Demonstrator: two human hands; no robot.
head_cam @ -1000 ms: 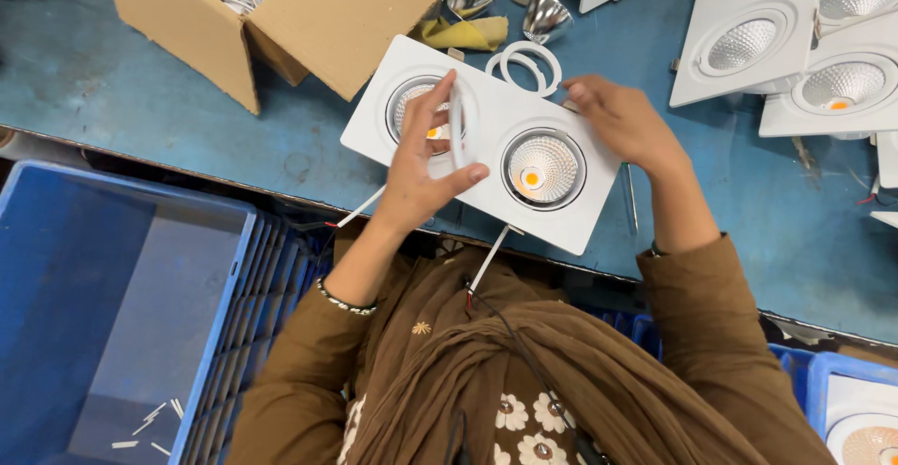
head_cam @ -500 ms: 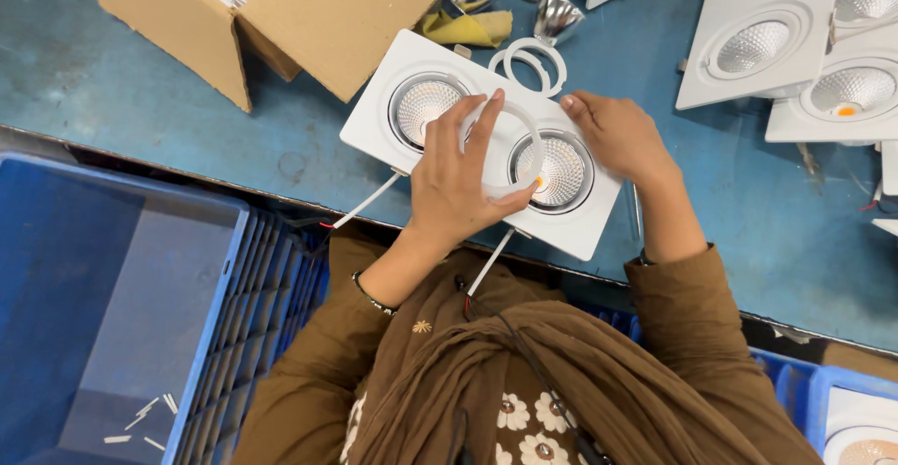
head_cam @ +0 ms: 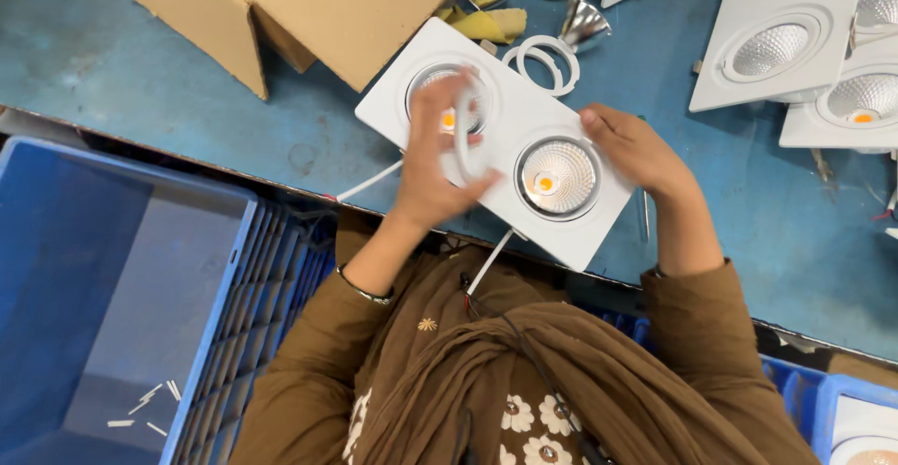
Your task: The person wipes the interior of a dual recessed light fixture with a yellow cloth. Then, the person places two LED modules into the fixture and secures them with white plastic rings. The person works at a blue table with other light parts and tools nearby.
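White sheet-metal twin downlight fixture (head_cam: 510,128), rectangular, lying askew on the blue worktable (head_cam: 140,72) at the centre of the frame; two round lamp wells, the left-hand one largely covered by the left hand (head_cam: 440,161), the right-hand one (head_cam: 558,177) open to view, its ribbed reflector showing an orange emitter at its centre. Left hand above the left well, blurred; fingers curled and closed on a thin white trim ring (head_cam: 465,138), which stands on edge between thumb and fingertips, just over the well; whether the ring touches the fixture cannot be told. Right hand (head_cam: 636,152) at the fixture's right edge, fingers together and bent, tips pressed against the plate beside the right well; it encloses nothing. White leads (head_cam: 491,264) run from under the fixture's lower edge toward the person's body. Two loose white rings (head_cam: 543,61) lie on the table just beyond the fixture's upper edge, near a yellow cloth (head_cam: 486,23) and silver reflector cones (head_cam: 582,21). Open cardboard box (head_cam: 281,16) at upper left; further white downlight fixtures (head_cam: 795,35) at upper right; blue plastic crate (head_cam: 112,287) at lower left, below the table edge, with small white scraps on its floor.
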